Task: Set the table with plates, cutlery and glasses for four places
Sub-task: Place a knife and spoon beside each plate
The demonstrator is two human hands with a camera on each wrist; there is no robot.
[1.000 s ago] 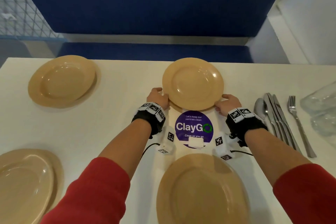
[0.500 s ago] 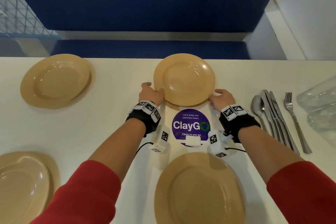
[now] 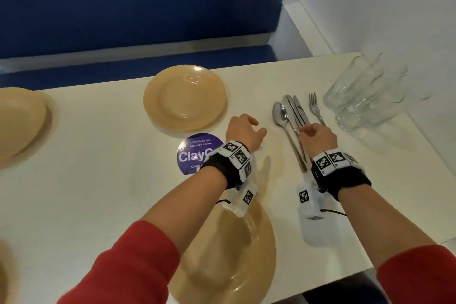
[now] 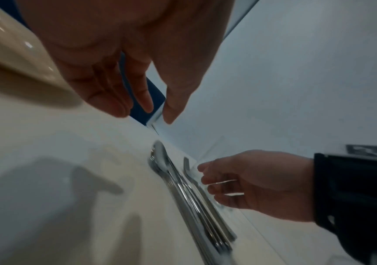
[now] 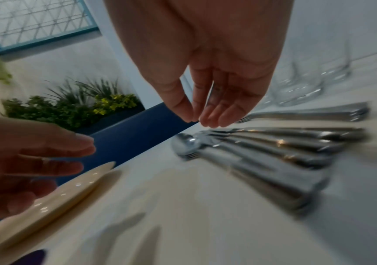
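Observation:
Tan plates lie on the white table (image 3: 98, 192): one at the far centre (image 3: 185, 97), one at the left edge (image 3: 17, 126), one near me (image 3: 237, 261) partly under my left forearm. A pile of steel cutlery (image 3: 292, 116), with a spoon, knives and a fork, lies right of the far plate. Clear glasses (image 3: 365, 91) stand beyond it. My left hand (image 3: 256, 128) hovers between the far plate and the cutlery with loose fingers (image 4: 137, 100), holding nothing. My right hand (image 3: 306, 131) hangs just above the cutlery (image 5: 262, 148), fingers (image 5: 217, 114) pointing down and empty.
A purple round sticker (image 3: 195, 153) is on the table under my left wrist. A white wall (image 3: 394, 7) closes the right side and a blue bench back (image 3: 123, 7) runs behind the table. The table's near right edge (image 3: 345, 279) is close to my right forearm.
Both hands have let go of the far centre plate and moved right, the right hand over the cutlery. The head view has swung right, bringing the glasses fully into sight.

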